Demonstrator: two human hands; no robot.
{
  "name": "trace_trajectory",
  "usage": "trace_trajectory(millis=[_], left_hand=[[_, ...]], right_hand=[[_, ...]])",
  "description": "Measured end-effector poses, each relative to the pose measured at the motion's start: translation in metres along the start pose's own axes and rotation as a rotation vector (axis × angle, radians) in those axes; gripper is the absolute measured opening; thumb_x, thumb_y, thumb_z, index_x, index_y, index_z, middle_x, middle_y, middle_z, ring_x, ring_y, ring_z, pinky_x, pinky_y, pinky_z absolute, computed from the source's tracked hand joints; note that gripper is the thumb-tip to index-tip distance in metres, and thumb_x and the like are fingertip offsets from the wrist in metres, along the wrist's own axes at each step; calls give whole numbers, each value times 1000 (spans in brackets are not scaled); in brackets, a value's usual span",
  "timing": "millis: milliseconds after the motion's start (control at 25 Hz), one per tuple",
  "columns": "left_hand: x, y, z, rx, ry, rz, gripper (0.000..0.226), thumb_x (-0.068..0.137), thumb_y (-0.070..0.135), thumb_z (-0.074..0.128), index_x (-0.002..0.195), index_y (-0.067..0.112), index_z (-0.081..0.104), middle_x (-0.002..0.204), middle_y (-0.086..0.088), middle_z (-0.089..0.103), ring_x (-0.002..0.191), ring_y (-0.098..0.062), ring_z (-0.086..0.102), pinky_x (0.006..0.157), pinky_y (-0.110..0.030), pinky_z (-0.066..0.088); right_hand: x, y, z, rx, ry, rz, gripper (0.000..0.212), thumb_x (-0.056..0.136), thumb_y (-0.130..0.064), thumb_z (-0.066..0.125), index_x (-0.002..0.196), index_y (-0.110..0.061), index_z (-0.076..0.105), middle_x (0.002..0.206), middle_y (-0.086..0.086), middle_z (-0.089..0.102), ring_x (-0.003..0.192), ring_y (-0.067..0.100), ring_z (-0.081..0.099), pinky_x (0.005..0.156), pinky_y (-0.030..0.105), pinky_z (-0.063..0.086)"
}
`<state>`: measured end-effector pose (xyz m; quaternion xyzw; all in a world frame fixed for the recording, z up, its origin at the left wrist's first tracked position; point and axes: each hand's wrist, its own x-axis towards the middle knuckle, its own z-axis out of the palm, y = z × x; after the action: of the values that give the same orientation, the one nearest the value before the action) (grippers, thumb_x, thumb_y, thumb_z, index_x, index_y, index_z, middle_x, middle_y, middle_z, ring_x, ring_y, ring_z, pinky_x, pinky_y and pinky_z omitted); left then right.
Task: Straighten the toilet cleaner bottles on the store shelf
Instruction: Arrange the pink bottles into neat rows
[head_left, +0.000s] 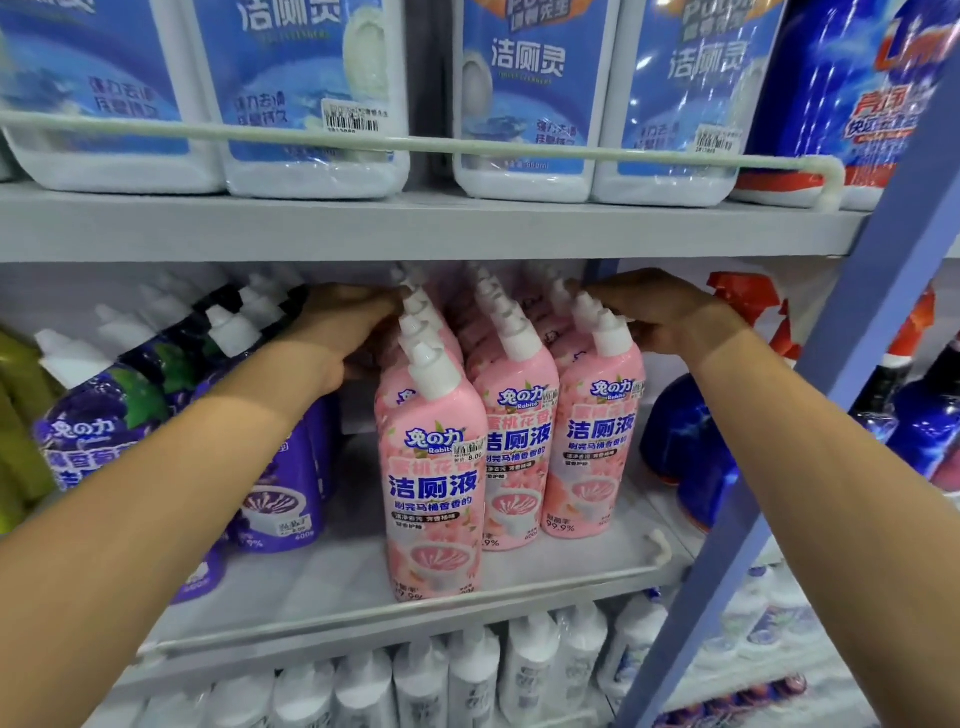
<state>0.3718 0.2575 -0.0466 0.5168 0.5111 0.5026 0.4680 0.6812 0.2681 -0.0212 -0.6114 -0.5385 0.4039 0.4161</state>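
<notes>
Pink toilet cleaner bottles with white angled caps stand in three rows on the middle shelf. The front bottle of the left row sits further forward than the fronts of the other two rows. My left hand reaches deep along the left side of the rows and touches the rear bottles. My right hand lies against the right side of the rows, its fingers at the caps of the rear bottles. Fingertips of both hands are hidden behind the bottles.
Purple bottles stand left of the pink rows, yellow-green ones at the far left. Blue spray bottles with red triggers stand to the right. Big white jugs fill the upper shelf behind a rail. A blue upright post runs at right.
</notes>
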Motion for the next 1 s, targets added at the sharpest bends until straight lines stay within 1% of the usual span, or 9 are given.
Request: trace_trajectory(millis=[120,200,280,360,440,560,760,880,1000], left_hand=[[9,2,-1,-16,18,-1,21,90,39,70,82,20,68,67,0,62,53,-15,55,54,-24,52],[23,6,-4,-39,109,27,26,91,43,68,83,19,67,72,-3,64,47,-14,55,45,-18,49],[37,10,-8,11,137,52,28,87,43,68,90,15,71,90,-9,73,58,-17,64,58,-29,57],[45,6,-8,28,53,17,27,85,39,71,96,14,72,100,-11,74,79,-23,68,83,-40,57],[43,4,-4,-18,-18,-9,15,91,27,71,91,13,70,91,-11,71,75,-23,65,80,-36,53],[53,1,0,-11,-42,19,14,95,19,66,84,11,70,73,-6,71,58,-15,67,63,-27,57],[55,-3,-4,-8,-78,21,16,91,29,72,94,13,73,92,-10,72,75,-22,67,86,-40,53],[65,-5,-14,-62,-164,-27,59,59,47,93,106,18,74,102,-8,67,89,-22,63,99,-46,47],[74,-10,-16,-72,-167,-34,70,51,51,93,110,18,73,106,-9,67,97,-24,61,102,-49,46]], right_hand=[[10,-5,-8,-50,-22,-8,51,72,-56,83,99,-14,74,86,3,73,80,20,67,65,32,58],[24,-4,-8,-15,47,-40,41,80,-53,79,94,-15,70,77,2,66,71,19,61,57,27,55],[36,-3,0,-20,37,-69,37,86,-50,75,94,-16,66,80,4,65,74,23,62,63,32,57],[48,2,5,-80,-11,-72,33,88,-51,71,96,-19,66,94,4,69,85,23,67,83,40,58],[54,1,6,-112,-36,-79,29,91,-49,69,95,-21,66,97,3,70,83,20,68,89,40,57],[64,1,4,-130,-85,-79,25,95,-45,65,95,-20,65,90,0,69,77,15,66,76,31,57],[70,0,0,-138,-123,-54,26,95,-45,65,98,-19,65,94,2,68,82,18,65,82,34,55],[79,-2,-2,-85,-158,-1,48,81,-57,77,107,-18,69,97,5,66,86,18,59,79,34,53],[93,-2,-2,-76,-57,-74,34,89,-50,71,103,-18,69,87,0,68,82,19,62,75,35,53]])
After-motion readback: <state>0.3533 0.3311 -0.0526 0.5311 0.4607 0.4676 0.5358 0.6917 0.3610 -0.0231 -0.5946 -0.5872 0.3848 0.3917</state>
